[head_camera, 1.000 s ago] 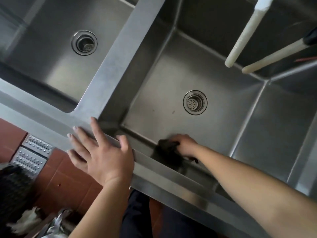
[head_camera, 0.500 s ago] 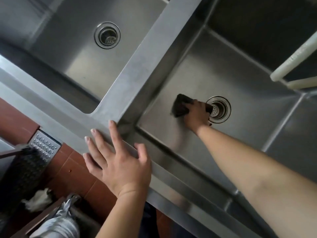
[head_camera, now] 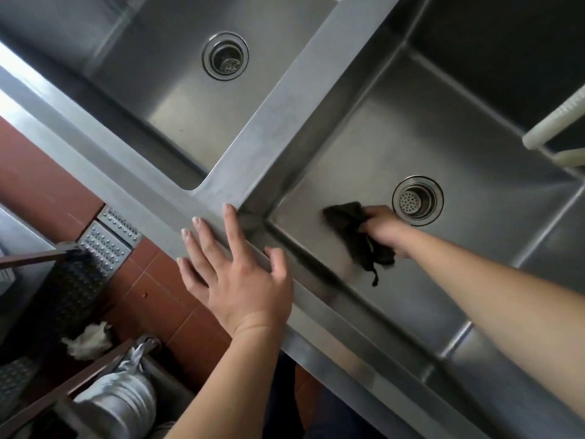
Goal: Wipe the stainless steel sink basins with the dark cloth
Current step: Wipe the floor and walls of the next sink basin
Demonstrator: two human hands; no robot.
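Observation:
Two stainless steel basins lie side by side, split by a flat steel divider (head_camera: 285,115). In the right basin (head_camera: 481,248), my right hand (head_camera: 387,231) grips a crumpled dark cloth (head_camera: 357,239) against the floor, just left of the round drain (head_camera: 417,200). A loose corner of the cloth trails toward the near wall. My left hand (head_camera: 235,277) rests flat on the front rim where the divider meets it, fingers spread. The left basin (head_camera: 152,83) holds nothing but its drain (head_camera: 225,56).
Two pale hoses (head_camera: 557,128) hang over the right basin's far right corner. Below the front rim lie red floor tiles (head_camera: 158,289), a perforated metal drain cover (head_camera: 107,242), a black mat, a white rag and a grey bag.
My right hand carried the cloth from the near wall out toward the drain, then back a little toward the near left. The view has shifted; my left hand stays on the rim.

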